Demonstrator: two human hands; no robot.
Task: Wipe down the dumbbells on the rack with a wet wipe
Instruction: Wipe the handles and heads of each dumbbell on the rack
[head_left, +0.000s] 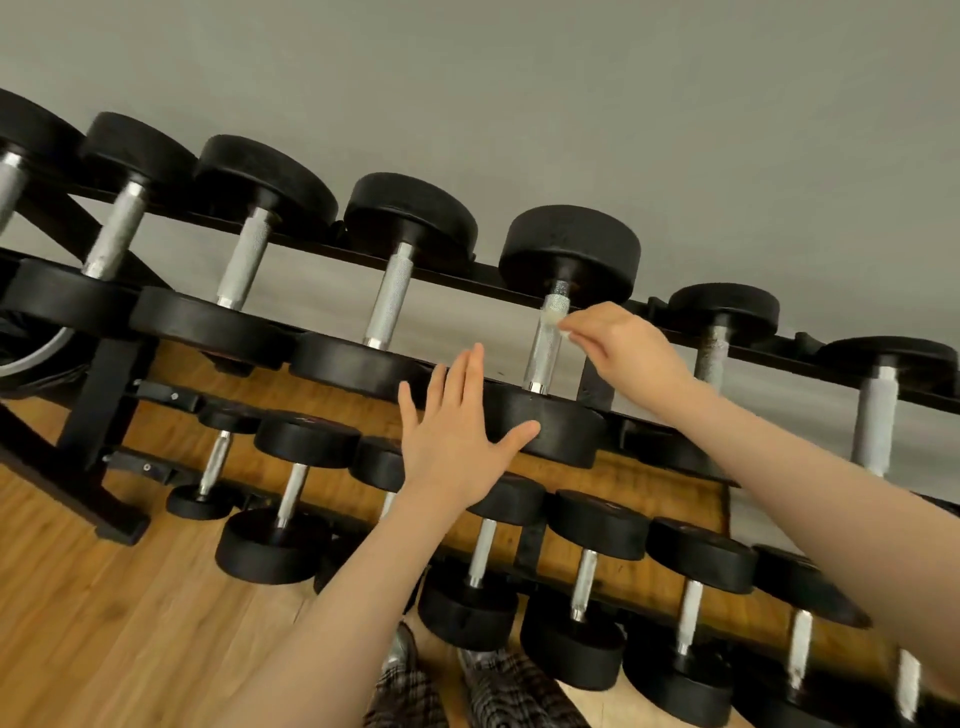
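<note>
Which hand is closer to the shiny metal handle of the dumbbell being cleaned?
Right. The right hand pinches a wet wipe against the upper part of the handle. The left hand is lower, pressed flat on that dumbbell's near weight.

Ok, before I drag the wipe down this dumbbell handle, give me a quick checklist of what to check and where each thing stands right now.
1. Wet wipe in the fingers: ok, the right hand pinches it.
2. Wipe on the metal: ok, it sits against the top of the handle, just below the far head.
3. Dumbbell steadied: ok, the left hand lies flat, fingers spread, on the near head.
4. Handle path free: ok, nothing covers the knurled part below the wipe.
5. Dumbbell seated on the rack: cannot tell, the contact points are hidden.
6. Wipe damp enough: cannot tell.
</note>
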